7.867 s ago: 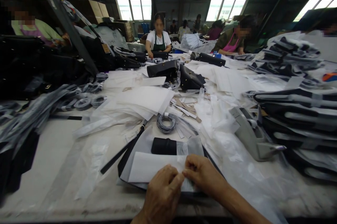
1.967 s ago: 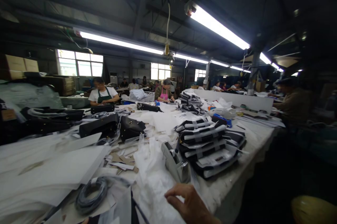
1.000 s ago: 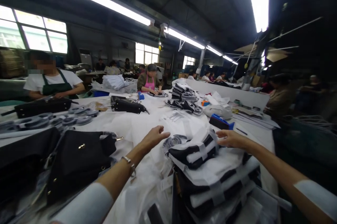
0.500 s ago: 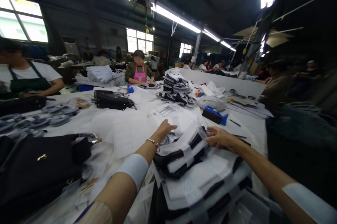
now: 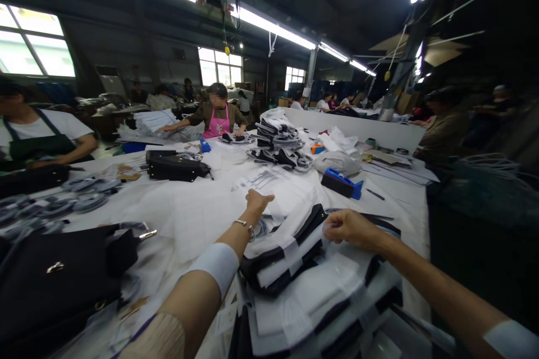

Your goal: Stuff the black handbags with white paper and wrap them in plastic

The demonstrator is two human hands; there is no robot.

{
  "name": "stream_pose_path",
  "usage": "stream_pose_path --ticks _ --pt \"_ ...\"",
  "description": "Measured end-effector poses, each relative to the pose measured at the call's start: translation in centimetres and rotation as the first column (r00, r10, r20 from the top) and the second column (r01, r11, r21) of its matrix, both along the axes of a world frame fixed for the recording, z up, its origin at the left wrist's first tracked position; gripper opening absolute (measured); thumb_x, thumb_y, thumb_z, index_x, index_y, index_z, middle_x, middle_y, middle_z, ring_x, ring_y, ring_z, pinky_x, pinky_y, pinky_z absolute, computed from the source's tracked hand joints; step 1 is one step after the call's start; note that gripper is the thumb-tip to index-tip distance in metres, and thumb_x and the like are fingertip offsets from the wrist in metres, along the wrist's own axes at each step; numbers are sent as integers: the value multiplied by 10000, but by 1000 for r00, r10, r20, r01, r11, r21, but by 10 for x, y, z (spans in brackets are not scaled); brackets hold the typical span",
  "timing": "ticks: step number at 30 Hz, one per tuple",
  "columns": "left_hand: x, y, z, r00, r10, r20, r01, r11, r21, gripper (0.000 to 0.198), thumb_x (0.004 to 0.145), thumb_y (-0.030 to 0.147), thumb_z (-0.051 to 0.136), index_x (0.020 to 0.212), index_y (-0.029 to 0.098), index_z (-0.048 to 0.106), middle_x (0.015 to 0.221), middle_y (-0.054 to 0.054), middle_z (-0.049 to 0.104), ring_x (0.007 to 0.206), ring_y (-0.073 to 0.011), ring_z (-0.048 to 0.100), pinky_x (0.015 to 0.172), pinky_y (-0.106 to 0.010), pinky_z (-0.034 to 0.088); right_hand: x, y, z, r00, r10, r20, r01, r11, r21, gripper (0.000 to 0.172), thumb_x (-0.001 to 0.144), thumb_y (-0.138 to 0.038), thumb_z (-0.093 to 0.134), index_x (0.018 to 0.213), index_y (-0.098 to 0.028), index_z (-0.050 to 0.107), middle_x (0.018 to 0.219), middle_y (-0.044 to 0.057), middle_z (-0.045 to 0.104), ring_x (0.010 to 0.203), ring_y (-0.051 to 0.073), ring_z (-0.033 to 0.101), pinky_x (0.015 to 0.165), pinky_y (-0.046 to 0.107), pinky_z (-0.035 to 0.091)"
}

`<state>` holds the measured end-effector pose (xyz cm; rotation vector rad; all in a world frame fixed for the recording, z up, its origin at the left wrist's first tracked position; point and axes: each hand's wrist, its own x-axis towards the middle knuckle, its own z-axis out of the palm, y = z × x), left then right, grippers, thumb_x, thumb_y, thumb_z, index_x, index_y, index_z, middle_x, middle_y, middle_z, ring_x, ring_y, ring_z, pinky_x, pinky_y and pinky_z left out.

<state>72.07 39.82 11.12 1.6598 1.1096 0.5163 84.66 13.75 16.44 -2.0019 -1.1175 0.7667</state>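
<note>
bundle (image 5: 286,249), black with white wrap, lies tilted atop the stack (image 5: 320,303) on the table (image 5: 410,216), our right hand (image 5: 349,228) curled shut on its right edge, our left hand (image 5: 257,201) at its far end over white sheets (image 5: 197,213), its grip we cannot tell.

readable text: none | white sheet (image 5: 261,179) on tabletop (image 5: 406,218): rows of dark printed lines, too small and blurred to read | wrapped bundle (image 5: 286,249) between the hands: white bands over black, no lettering can be made out | black handbag (image 5: 174,167): any marking too small to tell
</note>
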Motion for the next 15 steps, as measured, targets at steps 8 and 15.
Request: stream_pose_path --ticks 8,15 --pt "9 -9 -27 996 -86 12 86 967 -238 354 958 372 630 1246 172 582 1246 -93 605 1053 -237 632 881 -447 558 -7 -12 0 986 75 149 -75 997 -10 107 674 -230 632 697 -204 734 612 -24 668 610 139 595 584 221 438" --pt "14 -4 -33 997 -78 14 79 964 -254 359 956 369 632 1252 173 577 1250 -94 600 1050 -236 631 873 -443 562 -11 -15 1 989 94 117 -92 996 -16 125 701 -259 645 741 -200 748 673 -7 702 649 156 616 600 234 451"
